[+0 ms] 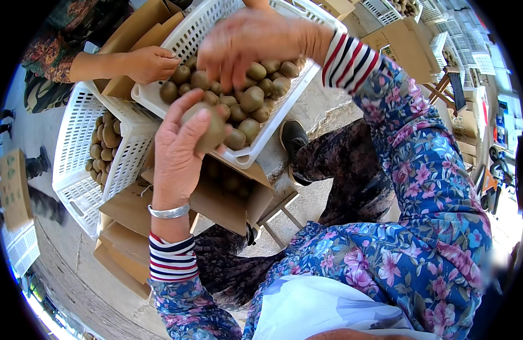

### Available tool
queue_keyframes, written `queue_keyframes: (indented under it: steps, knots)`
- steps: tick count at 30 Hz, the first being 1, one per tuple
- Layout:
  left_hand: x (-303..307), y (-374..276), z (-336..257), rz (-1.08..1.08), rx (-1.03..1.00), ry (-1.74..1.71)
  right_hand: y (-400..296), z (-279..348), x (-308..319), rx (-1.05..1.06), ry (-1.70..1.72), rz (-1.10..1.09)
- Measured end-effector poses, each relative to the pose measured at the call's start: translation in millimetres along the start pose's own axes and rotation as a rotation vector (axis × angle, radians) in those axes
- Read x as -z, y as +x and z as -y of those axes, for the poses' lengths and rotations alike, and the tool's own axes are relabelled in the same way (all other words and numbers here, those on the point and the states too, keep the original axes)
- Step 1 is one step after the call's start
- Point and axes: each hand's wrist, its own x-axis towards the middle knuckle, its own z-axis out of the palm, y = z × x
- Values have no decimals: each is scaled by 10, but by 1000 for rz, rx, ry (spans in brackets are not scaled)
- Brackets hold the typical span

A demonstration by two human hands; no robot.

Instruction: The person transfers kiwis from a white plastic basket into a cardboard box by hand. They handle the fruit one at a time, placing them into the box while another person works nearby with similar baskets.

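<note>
Kiwifruit lie loose in a white plastic crate (267, 138). My left hand (180, 144), with a silver bracelet at the wrist, holds a kiwifruit (208, 129) above the crate's near left side. Over the middle of the fruit, my right hand (244, 49) is blurred, its fingers pointing down; whether it grips a fruit cannot be told. Below the crate's near edge stands an open cardboard box (227, 199) with more kiwifruit in its shadowed inside.
A co-worker's hand (153, 64) is at the crate's left rim, and part of another hand shows at its far rim. A second white crate (81, 170) of kiwifruit stands at left, near cardboard flaps (127, 212). An open carton (399, 46) lies at upper right.
</note>
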Motion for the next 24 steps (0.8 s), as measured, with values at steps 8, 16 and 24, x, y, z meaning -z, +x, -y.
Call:
queue_keyframes:
  steps: [8,16,24]
  knots:
    - [226,-128,-77,-64,-69,246,-483,-1549,1430,-216,-1383,-430]
    - [93,-79,-46,-56,42,357,-294,-2041,1535,-584,-1524,-56]
    - [174,-28,-20,-62,98,287,-536,-1542,1499,-365,337,-199]
